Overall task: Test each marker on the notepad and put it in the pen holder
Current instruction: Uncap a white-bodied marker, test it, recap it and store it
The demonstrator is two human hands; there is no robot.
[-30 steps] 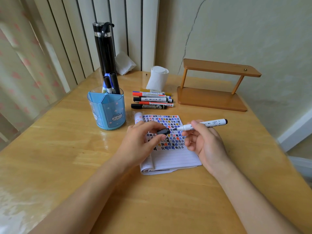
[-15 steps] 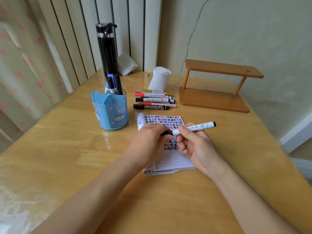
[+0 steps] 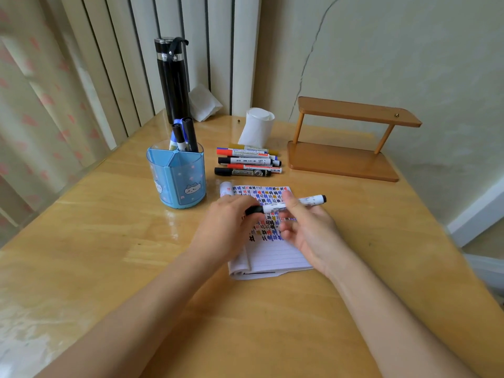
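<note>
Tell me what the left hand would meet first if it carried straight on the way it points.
Probably the right hand: the left hand points right along the marker it pinches by the cap, and the right hand's fingers sit next on that barrel. Depth is unclear.

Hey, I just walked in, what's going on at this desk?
A person is holding a white marker over the scribbled notepad. The left hand pinches its black-capped end and the right hand holds the barrel; both look motion-blurred. A few markers stand in the blue pen holder, and loose markers lie in a row behind the notepad, not yet put away.
</note>
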